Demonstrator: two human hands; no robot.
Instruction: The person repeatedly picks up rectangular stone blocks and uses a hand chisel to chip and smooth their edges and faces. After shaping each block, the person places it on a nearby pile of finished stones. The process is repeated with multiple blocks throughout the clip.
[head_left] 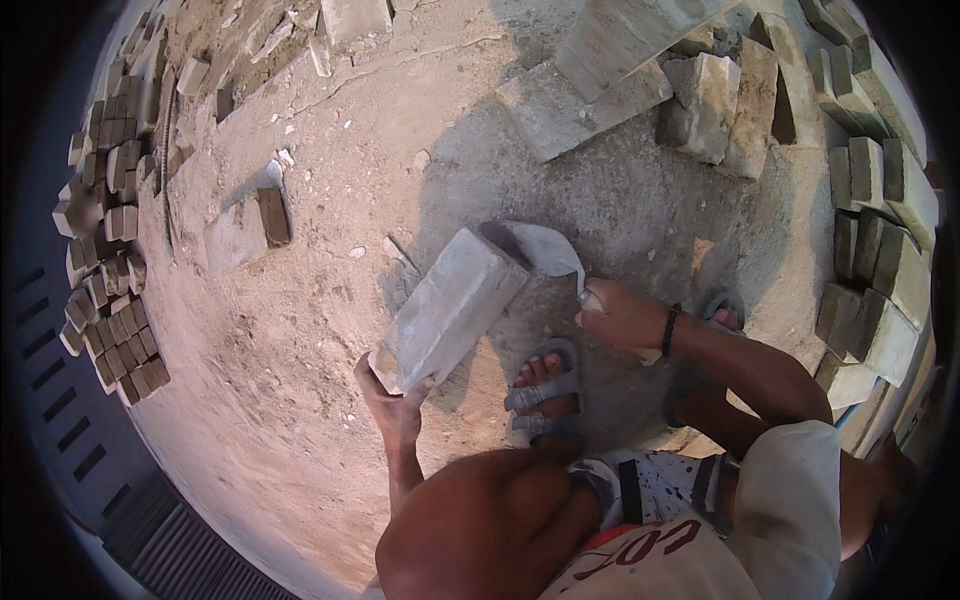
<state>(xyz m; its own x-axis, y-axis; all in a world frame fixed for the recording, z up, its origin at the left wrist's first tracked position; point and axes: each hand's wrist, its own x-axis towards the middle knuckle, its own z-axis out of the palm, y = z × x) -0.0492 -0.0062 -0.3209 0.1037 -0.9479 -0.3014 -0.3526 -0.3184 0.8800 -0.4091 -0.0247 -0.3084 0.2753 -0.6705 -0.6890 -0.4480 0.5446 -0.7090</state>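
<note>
A long pale grey block (450, 308) slants up from the dusty ground in front of me. My left hand (395, 400) grips its lower near end, with the thumb on one side and the fingers round the other. In my right hand (620, 314), closed round the handle, is a trowel (545, 248) with a bent metal neck. Its blade lies against the far end of the block, and part of the blade is hidden there. A dark beaded band (671, 330) circles my right wrist.
Another block (240, 235) lies to the left. Flat slabs (585, 105) and broken blocks (705, 105) are at the far right. Stacked blocks (880, 250) line the right edge; small bricks (120, 340) are piled at the left. My sandalled foot (545, 390) is just right of the held block.
</note>
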